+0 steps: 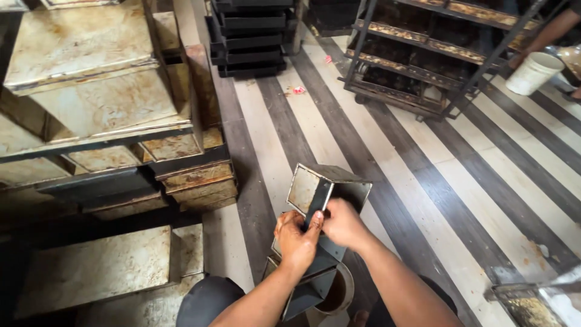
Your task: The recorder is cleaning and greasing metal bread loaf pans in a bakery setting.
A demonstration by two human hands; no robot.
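A dark metal baking tin [327,188], box-shaped with a greasy pale inside, is held tilted over the striped floor. My left hand [296,237] grips its lower part, and my right hand [342,223] pinches the thin flat metal piece at its open edge. More dark tins [305,289] are stacked under it between my knees, beside a small round container [339,293] with brown contents.
Stacks of worn, rust-stained metal tins [103,103] fill the left side. Black trays [251,36] are piled at the back. A wheeled metal rack [423,60] stands at the upper right, where another person's arm [554,30] reaches near a white bucket [534,72]. A crumb-covered tray [532,300] sits at the lower right.
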